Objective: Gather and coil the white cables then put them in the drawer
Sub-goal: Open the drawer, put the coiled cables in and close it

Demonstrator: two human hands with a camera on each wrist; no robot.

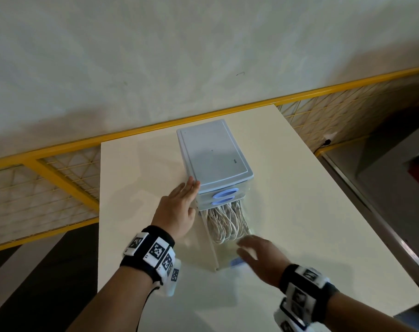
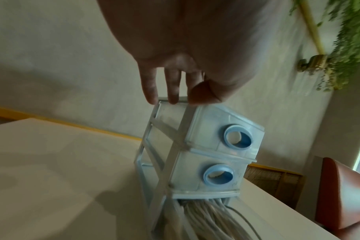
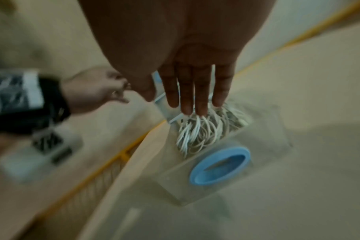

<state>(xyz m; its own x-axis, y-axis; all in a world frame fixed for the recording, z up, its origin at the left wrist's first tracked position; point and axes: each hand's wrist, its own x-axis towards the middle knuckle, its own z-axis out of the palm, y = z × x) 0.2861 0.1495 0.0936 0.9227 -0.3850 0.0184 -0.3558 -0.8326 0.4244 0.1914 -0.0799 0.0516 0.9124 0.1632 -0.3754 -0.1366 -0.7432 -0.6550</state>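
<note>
The right hand (image 1: 261, 256), fingers straight and holding nothing, is held over the front of the pulled-out bottom drawer (image 1: 224, 262), whose long axis runs toward the table's near edge with the white cables (image 1: 226, 220) coiled inside, while the flat left hand (image 1: 179, 207) is pressed against the drawer unit (image 1: 213, 152).

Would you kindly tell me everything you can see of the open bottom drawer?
The drawer is clear plastic with a blue oval handle on its front. It is pulled well out from the bottom of the three-drawer unit and lies level on the table. Coiled white cables fill its rear part. The right hand hovers over its front, fingers straight; contact is unclear.
</note>
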